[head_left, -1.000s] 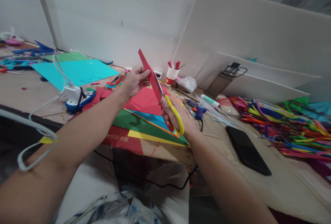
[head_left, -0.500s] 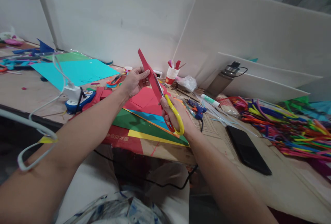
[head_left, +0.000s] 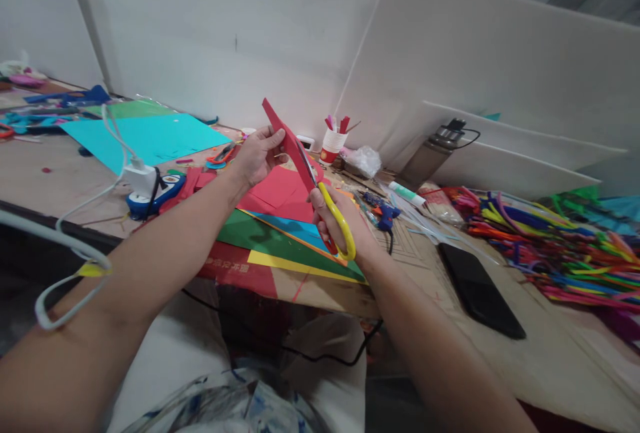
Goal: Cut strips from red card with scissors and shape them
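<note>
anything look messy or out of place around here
Mainly the white cable: it loops loosely across the left forearm in this view and might snag. The pipe cleaners also sprawl in a jumbled heap at right. No spill is visible.

Strip [head_left: 296, 154] red; scissors [head_left: 341, 218] handled in yellow and red. Paper stack [head_left: 275, 210] shows red, blue, orange, green and yellow; separate sheet [head_left: 145, 136], bright cyan. Phone [head_left: 480, 290] black, cup [head_left: 331, 145] white above red, glue gun [head_left: 386, 216] dark blue, pipe cleaners [head_left: 560, 243] multicoloured, bottle [head_left: 421, 161] grey-brown, shirt [head_left: 240, 403] pale with irregular blue blotches.
</note>
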### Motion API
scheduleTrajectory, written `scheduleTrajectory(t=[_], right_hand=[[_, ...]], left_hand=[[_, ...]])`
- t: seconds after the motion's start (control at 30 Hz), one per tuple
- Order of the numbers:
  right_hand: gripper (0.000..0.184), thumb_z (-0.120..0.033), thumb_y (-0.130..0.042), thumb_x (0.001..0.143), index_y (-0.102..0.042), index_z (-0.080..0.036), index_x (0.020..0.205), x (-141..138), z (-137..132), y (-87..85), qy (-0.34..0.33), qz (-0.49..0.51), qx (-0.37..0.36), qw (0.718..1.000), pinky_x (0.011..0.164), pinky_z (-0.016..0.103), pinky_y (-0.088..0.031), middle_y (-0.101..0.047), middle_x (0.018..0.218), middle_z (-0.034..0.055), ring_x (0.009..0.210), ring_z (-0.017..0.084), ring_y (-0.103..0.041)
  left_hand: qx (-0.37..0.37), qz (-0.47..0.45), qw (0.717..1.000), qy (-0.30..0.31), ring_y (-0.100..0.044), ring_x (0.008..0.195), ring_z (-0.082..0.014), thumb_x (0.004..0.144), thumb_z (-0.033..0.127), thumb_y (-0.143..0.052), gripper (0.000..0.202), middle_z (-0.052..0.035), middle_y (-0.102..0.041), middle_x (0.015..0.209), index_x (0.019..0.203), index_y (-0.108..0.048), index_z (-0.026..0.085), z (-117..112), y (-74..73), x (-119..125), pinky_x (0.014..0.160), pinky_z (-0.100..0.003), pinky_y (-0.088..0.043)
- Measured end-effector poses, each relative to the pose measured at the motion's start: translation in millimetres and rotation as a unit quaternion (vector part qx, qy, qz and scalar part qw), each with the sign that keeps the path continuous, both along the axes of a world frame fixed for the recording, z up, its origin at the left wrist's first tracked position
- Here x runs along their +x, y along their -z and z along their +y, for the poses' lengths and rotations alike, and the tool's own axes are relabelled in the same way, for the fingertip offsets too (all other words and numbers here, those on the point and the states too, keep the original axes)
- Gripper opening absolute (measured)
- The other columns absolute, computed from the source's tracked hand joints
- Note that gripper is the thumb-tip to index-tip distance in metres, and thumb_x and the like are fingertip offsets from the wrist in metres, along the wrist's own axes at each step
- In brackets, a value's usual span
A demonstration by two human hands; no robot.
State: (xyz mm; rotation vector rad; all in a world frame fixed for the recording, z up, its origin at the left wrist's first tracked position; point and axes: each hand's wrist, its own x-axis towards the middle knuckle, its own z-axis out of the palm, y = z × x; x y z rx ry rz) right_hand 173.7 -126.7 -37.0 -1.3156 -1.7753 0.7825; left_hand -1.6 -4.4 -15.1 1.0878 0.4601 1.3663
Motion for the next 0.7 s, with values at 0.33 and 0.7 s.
scheduleTrajectory(t=[0.33,0.7], right_hand=[[0.055,-0.075,-0.039,0.086,-0.047,-0.021,0.082,-0.9,-0.1,-1.6,-0.003,-0.002,0.015,1.0,0.045,0.022,-0.037,-0.05,0.062,-0.0019,0.049,0.01,-0.044],[0.053,-0.074,-0.04,0.086,-0.045,-0.021,0.08,0.2,3.0,2.1,-0.006,0.005,0.018,1.0,0.04,0.021,-0.033,-0.047,0.059,-0.003,0.045,0.009,-0.042]], left_hand=[[0.012,0.02,0.999,0.025,-0.064,0.061,-0.0093,0.082,0.023,-0.071,0.013,-0.0012,-0.068,0.07,0.078,-0.062,0.014,1.0,3.9,1.9,0.062,-0.023,-0.052],[0.02,0.029,0.999,0.034,-0.064,0.062,-0.0095,0.081,0.025,-0.072,0.014,-0.0012,-0.068,0.072,0.079,-0.063,0.014,1.5,4.8,1.2,0.065,-0.023,-0.053]])
